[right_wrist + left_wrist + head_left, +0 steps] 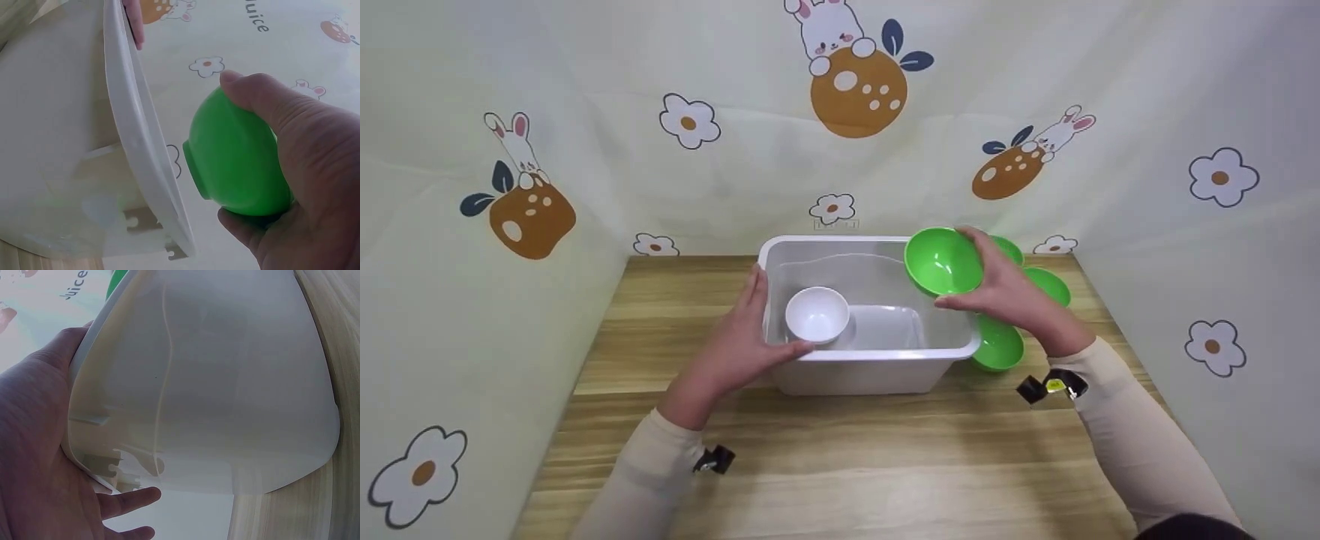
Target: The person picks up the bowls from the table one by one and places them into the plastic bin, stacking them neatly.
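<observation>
My right hand point(997, 281) grips a green bowl point(941, 262) by its side, thumb and fingers spread round it, above the right end of a white plastic tub point(885, 354). In the right wrist view the green bowl point(239, 154) shows its foot turned toward the tub's rim point(140, 129). My left hand point(739, 337) holds the tub's left front corner, thumb over the front rim and fingers along the left side. From the left wrist, the hand point(50, 427) appears against the tub's outer wall point(225, 382). A white bowl point(817, 313) sits inside the tub at the left.
Several more green bowls stand on the wooden table point(847, 465) right of the tub, among them a front one point(1001, 346) and a right one point(1048, 285). Printed cloth walls point(735, 180) enclose the table at the back and both sides.
</observation>
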`<action>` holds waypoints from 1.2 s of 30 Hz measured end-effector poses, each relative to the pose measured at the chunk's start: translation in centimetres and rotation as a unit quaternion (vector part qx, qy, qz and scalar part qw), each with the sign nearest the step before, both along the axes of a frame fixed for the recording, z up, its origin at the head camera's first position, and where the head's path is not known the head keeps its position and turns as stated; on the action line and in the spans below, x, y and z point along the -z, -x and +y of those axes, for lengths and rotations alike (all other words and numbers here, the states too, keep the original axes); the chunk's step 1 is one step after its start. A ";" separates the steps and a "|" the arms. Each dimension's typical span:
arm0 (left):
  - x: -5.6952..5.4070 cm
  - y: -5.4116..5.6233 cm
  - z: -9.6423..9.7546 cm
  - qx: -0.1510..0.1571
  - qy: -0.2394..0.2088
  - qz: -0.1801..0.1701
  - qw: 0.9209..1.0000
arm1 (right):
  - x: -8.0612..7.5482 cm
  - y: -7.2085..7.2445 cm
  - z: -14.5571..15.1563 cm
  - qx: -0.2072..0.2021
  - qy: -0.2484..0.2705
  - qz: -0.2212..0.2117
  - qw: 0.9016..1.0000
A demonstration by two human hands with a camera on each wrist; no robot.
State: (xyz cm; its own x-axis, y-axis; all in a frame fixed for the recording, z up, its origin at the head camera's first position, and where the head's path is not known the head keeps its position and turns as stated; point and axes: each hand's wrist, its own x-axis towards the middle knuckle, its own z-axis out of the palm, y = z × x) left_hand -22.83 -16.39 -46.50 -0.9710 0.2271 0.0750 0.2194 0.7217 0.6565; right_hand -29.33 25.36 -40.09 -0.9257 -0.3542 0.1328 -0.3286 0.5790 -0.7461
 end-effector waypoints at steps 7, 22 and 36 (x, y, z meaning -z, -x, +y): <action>0.0 -0.1 -0.1 -0.002 0.005 0.002 1.000 | -0.4 0.9 -1.0 -0.024 -0.020 -0.009 0.999; 0.0 -0.1 -0.1 -0.004 0.012 0.005 1.000 | -1.7 2.5 -4.0 -0.090 -0.047 -0.033 0.994; 0.0 0.0 -0.1 -0.002 0.010 0.003 1.000 | -2.0 4.8 -6.4 -0.153 -0.079 -0.049 0.984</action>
State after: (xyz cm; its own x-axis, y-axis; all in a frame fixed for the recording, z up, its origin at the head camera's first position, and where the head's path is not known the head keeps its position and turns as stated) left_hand -22.81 -16.49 -46.55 -0.9716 0.2243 0.0755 0.2196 0.7355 0.6409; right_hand -34.17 18.92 -38.07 -0.7785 -0.6269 -0.0304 -0.4366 0.5757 -0.6913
